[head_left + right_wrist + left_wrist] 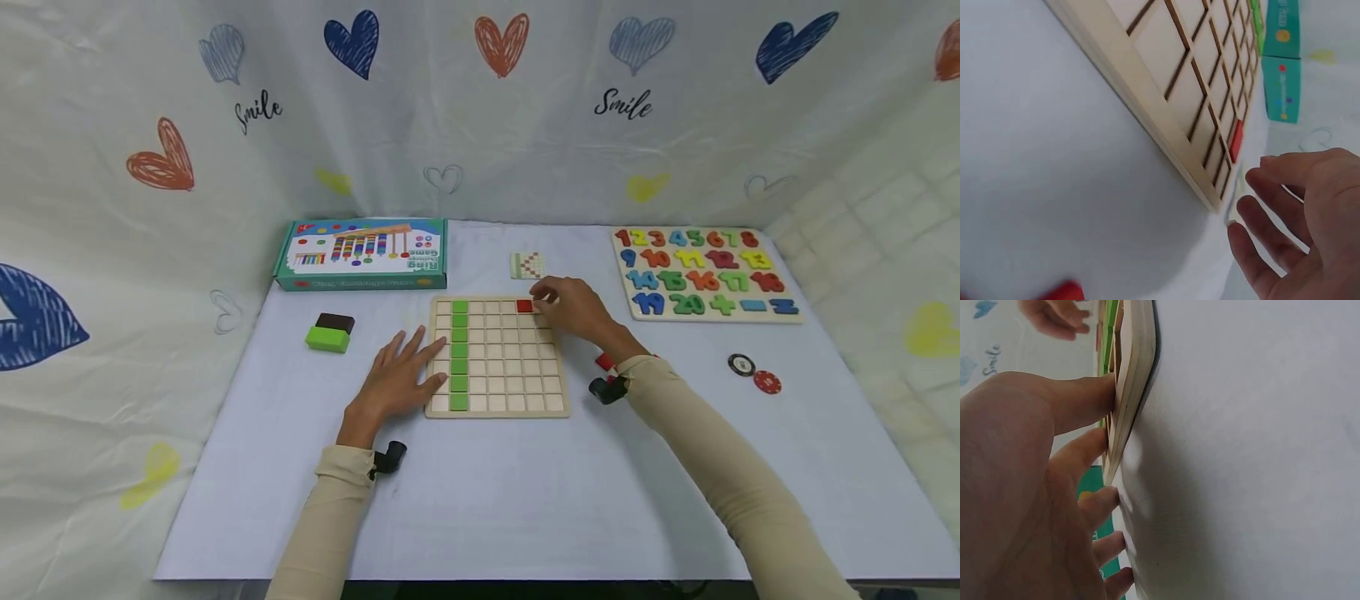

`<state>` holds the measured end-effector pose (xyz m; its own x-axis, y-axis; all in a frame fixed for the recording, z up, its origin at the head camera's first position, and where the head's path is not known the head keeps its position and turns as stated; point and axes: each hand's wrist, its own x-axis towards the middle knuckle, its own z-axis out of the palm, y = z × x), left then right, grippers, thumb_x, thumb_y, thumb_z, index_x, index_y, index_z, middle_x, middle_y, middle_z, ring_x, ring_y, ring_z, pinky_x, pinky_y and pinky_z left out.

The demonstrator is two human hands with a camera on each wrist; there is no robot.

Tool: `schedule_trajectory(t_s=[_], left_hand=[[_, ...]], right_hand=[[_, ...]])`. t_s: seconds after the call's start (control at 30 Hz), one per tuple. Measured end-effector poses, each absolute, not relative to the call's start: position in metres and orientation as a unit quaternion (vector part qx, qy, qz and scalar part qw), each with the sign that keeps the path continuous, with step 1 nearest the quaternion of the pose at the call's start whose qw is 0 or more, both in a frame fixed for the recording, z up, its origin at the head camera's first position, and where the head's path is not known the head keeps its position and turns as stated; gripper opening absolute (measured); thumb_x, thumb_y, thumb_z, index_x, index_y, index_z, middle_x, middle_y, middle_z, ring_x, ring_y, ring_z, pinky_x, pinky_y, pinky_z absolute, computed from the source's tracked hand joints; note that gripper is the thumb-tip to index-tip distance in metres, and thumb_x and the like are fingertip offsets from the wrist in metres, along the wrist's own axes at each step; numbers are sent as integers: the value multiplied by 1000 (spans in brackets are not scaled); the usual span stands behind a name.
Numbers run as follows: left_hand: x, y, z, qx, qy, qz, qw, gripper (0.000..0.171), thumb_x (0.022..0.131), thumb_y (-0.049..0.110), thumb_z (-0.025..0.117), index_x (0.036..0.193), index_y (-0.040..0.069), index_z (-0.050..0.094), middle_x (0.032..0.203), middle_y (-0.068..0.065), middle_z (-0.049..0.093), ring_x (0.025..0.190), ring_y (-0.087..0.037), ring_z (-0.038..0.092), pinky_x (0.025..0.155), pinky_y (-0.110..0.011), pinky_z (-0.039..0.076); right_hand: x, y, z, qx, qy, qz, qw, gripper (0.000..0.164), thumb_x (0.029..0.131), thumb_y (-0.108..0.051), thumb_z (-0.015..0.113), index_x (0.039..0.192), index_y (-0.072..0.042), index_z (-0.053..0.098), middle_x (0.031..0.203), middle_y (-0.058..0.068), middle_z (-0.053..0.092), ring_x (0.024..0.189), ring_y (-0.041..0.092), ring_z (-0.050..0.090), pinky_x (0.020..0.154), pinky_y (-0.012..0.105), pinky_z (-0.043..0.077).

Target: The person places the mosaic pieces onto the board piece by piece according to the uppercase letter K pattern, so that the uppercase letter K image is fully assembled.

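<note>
- Head view: 1 column of the wooden board [496,367] is filled from top to bottom with green tiles [459,350], and 1 red tile [524,306] is seated in the top row, toward the right!
- Most other squares are left bare, so the filling is judged to be in its early stages.
- More red pieces [605,362] are seen loose on the table [525,500], right of the board, partly hidden.
- The board's left side is touched by the left hand [400,375], fingers spread, nothing gripped.
- The right hand [572,310] is poised by the top right corner, fingers loosely bent, no piece seen in them.
</note>
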<state>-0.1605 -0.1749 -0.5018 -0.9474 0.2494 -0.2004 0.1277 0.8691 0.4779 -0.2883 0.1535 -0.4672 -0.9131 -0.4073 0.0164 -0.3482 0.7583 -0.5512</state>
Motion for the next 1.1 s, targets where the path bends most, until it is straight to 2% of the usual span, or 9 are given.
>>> schedule_trajectory(t_s=[0.17, 0.3, 0.47, 0.57, 0.73, 0.83, 0.97, 1.1], left_hand=[[-161, -176, -501, 94, 959, 234, 133, 68, 106, 46, 59, 168, 29, 35, 179, -8, 12, 165, -41, 2, 131, -63, 8], [-161, -179, -501, 92, 959, 233, 132, 69, 106, 45, 59, 168, 28, 35, 179, -9, 12, 164, -42, 2, 130, -64, 7], [-161, -178, -503, 99, 958, 232, 132, 69, 106, 46, 57, 168, 28, 34, 179, -9, 11, 164, -41, 2, 130, -65, 7], [-161, -176, -503, 103, 958, 233, 135, 69, 106, 46, 57, 168, 29, 33, 179, -9, 11, 165, -41, 1, 130, -64, 7], [-161, -175, -501, 105, 955, 242, 133, 69, 106, 45, 58, 168, 28, 34, 179, -9, 11, 164, -41, 1, 130, -65, 7], [-160, -176, -500, 105, 955, 244, 134, 69, 106, 45, 58, 168, 28, 34, 179, -9, 11, 164, -41, 1, 130, -65, 7], [-160, -176, -501, 104, 955, 240, 138, 69, 106, 46, 57, 168, 29, 33, 179, -9, 11, 165, -41, 1, 130, -65, 6], [-161, -175, -501, 102, 955, 238, 141, 68, 106, 47, 57, 168, 30, 33, 180, -7, 11, 165, -40, 1, 130, -64, 7]], right_hand=[[-279, 179, -451, -196, 939, -278, 50, 26, 104, -16, 69, 127, -4, 73, 117, 13, 76, 105, 29, 67, 81, 44, 59], [-273, 201, -440, -198, 941, -260, 85, 26, 104, -16, 69, 126, -4, 74, 116, 13, 75, 104, 28, 66, 82, 42, 58], [-261, 228, -428, -187, 944, -221, 158, 29, 102, -18, 73, 127, -4, 73, 116, 13, 75, 99, 27, 67, 81, 40, 61], [-252, 249, -422, -159, 944, -190, 220, 35, 98, -21, 77, 128, -3, 71, 121, 16, 72, 102, 30, 67, 80, 40, 62], [-245, 286, -418, -116, 940, -138, 290, 42, 93, -27, 83, 124, -2, 68, 119, 19, 70, 106, 34, 65, 85, 49, 62], [-242, 305, -422, -103, 939, -126, 303, 42, 93, -29, 83, 119, 0, 69, 110, 16, 71, 102, 34, 64, 87, 50, 59], [-241, 318, -431, -91, 936, -139, 312, 43, 94, -31, 83, 119, 1, 69, 103, 11, 68, 98, 30, 60, 84, 42, 58], [-242, 320, -435, -79, 932, -157, 316, 43, 93, -29, 83, 119, 3, 69, 102, 11, 67, 96, 28, 60, 80, 38, 57]])
